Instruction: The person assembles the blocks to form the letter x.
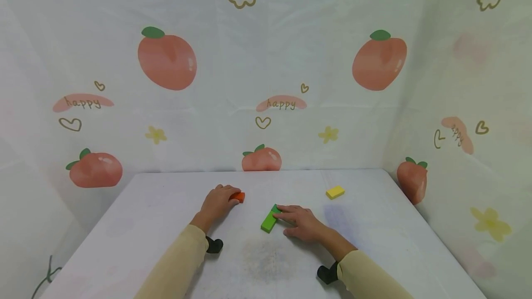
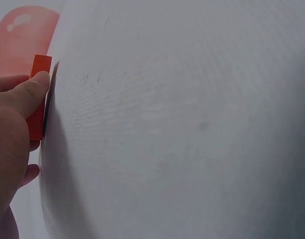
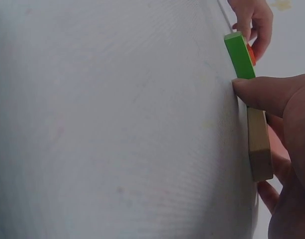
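My left hand (image 1: 219, 200) pinches a small orange block (image 2: 36, 127) between thumb and fingers at the table's far middle. Part of that block is hidden by the hand in the head view. To its right, a green block (image 1: 269, 222) lies slantwise on the table. My right hand (image 1: 301, 224) reaches over its far end, with fairly straight fingers touching a darker green piece (image 1: 275, 208) there. In the right wrist view, a wood-coloured block (image 3: 259, 139) shows beyond the thumb (image 3: 264, 94). Whether it is that same piece is unclear. The thumb is spread away from the fingers.
A yellow block (image 1: 335, 192) lies at the back right of the white table (image 1: 158, 225). A pale cloth (image 1: 232, 59) printed with fruit and flowers hangs close behind and on the sides. Grey smudges mark the tabletop near the front middle.
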A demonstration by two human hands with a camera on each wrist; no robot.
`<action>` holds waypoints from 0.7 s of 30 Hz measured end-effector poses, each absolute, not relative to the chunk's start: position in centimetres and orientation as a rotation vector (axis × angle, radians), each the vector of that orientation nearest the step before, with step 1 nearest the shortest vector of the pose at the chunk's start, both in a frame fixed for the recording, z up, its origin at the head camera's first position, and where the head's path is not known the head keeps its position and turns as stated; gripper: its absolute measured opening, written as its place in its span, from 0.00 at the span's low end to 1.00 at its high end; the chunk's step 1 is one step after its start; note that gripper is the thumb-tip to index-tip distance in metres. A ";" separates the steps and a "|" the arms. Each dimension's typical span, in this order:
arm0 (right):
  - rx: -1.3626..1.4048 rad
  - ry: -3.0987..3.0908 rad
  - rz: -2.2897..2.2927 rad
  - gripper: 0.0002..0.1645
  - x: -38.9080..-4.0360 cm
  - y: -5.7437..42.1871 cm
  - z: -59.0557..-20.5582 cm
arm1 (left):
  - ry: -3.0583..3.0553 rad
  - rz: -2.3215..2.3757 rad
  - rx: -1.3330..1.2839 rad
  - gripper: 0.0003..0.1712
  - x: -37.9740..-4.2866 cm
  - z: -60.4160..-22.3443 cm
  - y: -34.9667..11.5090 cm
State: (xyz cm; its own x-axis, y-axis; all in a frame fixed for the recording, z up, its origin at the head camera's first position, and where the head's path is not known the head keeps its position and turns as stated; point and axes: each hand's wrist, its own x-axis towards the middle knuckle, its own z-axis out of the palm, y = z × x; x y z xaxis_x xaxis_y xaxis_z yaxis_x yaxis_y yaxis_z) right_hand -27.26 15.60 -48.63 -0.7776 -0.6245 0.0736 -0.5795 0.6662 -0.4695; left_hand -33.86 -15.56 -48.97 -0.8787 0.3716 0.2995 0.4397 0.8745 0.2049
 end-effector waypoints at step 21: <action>-1.036 2.784 -0.739 0.33 -27.1 15.7 -48.6 | -2.747 -0.450 -0.642 0.20 -33.4 -49.1 -15.7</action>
